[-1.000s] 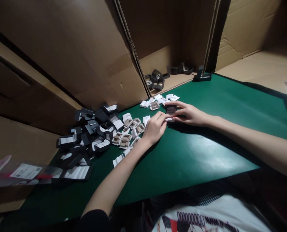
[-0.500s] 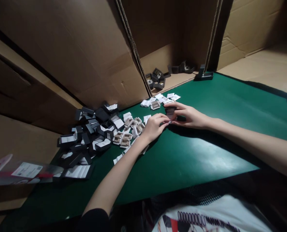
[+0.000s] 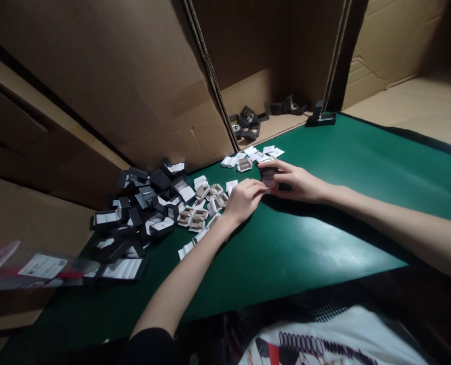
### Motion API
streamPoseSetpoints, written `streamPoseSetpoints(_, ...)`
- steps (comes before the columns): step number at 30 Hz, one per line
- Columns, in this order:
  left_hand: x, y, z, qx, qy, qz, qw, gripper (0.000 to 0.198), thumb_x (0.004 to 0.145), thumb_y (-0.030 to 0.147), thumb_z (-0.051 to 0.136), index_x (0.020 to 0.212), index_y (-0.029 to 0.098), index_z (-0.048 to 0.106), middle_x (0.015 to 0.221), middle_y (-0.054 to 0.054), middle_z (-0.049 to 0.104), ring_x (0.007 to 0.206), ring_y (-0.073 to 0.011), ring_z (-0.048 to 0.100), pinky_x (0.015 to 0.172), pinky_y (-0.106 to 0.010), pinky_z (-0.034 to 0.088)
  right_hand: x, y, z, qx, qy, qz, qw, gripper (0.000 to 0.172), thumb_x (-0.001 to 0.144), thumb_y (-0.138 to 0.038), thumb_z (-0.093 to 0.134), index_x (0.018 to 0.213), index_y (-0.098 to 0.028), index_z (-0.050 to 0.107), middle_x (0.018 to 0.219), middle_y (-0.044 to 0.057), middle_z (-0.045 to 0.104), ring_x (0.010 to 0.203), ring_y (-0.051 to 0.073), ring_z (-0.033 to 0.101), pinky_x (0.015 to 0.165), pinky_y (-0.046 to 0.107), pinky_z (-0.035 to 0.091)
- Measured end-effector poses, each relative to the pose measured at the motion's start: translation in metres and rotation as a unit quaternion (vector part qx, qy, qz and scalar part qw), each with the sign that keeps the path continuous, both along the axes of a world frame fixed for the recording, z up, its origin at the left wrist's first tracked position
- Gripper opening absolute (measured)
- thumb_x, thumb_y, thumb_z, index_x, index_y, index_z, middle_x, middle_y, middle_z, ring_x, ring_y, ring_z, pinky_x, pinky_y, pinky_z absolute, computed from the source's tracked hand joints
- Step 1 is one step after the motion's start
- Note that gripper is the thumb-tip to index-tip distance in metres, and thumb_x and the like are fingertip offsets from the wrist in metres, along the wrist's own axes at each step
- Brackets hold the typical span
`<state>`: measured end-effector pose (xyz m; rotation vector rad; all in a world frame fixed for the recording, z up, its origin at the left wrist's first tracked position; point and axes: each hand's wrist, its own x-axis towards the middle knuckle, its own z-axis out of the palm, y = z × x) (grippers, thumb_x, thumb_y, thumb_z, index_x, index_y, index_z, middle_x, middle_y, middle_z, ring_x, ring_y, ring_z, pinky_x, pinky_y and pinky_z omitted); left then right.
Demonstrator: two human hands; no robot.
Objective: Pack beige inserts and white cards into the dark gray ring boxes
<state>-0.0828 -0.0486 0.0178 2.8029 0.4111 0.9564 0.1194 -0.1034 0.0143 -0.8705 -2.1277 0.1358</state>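
Head view, looking down across the green mat. My right hand holds a small dark box just above the mat, a little past its middle. The forefinger lies along the far side of the box and the thumb presses the near side, so these fingers are closed on it. My left hand meets it from the other side. Its fingertips are drawn together and pinch the near lower edge of the box. Whether a pale slip lies between them is too small to tell.

To the left of my left hand lies a heap of dark boxes. Between that heap and the hand are tan-and-white inserts, some touching one another. A smaller cluster of white pieces lies just beyond my right hand. Behind these stands a cardboard wall. An open carton beside the wall holds more dark pieces. A clear packet lies at the far left.

Handling, as a judgement: the box looks very light and thin-walled, stiff along its edges but easy to crush across an open face. Its surface seems matt, not slippery. The best hold is probably on two opposite side walls near the corners, with light pressure, leaving the open face free.
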Motion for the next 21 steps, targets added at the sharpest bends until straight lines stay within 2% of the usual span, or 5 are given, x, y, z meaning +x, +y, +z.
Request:
streamPoseSetpoints(8,-0.001,0.002,0.004,0.055,0.054,-0.027,0.997,0.012,0.088,0.013,0.052,0.083,0.014,0.063,0.091,-0.007,0.064,0.084,-0.0162,0.059,0.076,-0.029,0.05,0.0,0.001,-0.005,0.022,-0.018,-0.009,1.0,0.013,0.087,-0.025,0.055,0.076,-0.018,0.057,0.134,0.016,0.045,0.122,0.027,0.048,0.097,0.047,0.045)
streamPoseSetpoints(16,0.0,-0.005,0.008,0.089,0.124,-0.002,0.988,0.018,0.091,0.017,0.046,0.08,0.015,0.061,0.098,-0.008,0.063,0.09,-0.0164,0.058,0.074,-0.028,0.05,0.01,0.004,-0.003,0.033,-0.043,0.012,0.998,0.017,0.086,-0.031,0.059,0.079,-0.018,0.066,0.14,0.013,0.042,0.128,0.029,0.041,0.102,0.049,0.04)
streamPoseSetpoints(21,0.002,-0.012,0.01,0.116,0.143,0.029,0.983,0.016,0.09,0.015,0.046,0.082,0.014,0.061,0.097,-0.008,0.063,0.088,-0.0172,0.058,0.072,-0.028,0.05,0.016,0.003,-0.001,0.057,-0.045,-0.051,0.996,0.014,0.087,-0.029,0.057,0.083,-0.021,0.069,0.135,0.011,0.048,0.121,0.028,0.047,0.097,0.049,0.044)
